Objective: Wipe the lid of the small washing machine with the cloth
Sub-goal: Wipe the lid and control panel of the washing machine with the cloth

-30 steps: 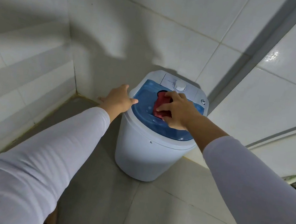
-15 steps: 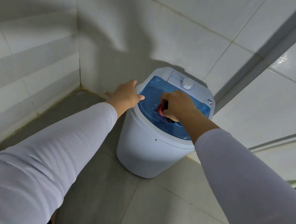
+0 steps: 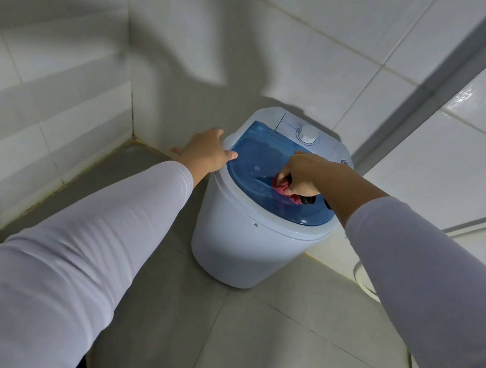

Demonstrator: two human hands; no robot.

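Observation:
A small white washing machine (image 3: 246,246) stands on the floor in a tiled corner. Its translucent blue lid (image 3: 257,158) is down, with a white dial (image 3: 307,134) on the panel behind it. My right hand (image 3: 302,173) presses a crumpled red cloth (image 3: 284,189) onto the lid's near right part; most of the cloth is hidden under the fingers. My left hand (image 3: 206,151) rests flat on the machine's left rim, thumb touching the lid's edge, holding nothing.
White tiled walls close in on the left and behind the machine. A grey vertical strip (image 3: 452,84) runs down the wall at the right. Grey floor tiles (image 3: 291,344) spread in front. A white rounded object (image 3: 362,276) peeks out at the right, by my sleeve.
My right hand has dragged the red cloth from the lid's middle toward its near right edge. The left hand has stayed on the left rim.

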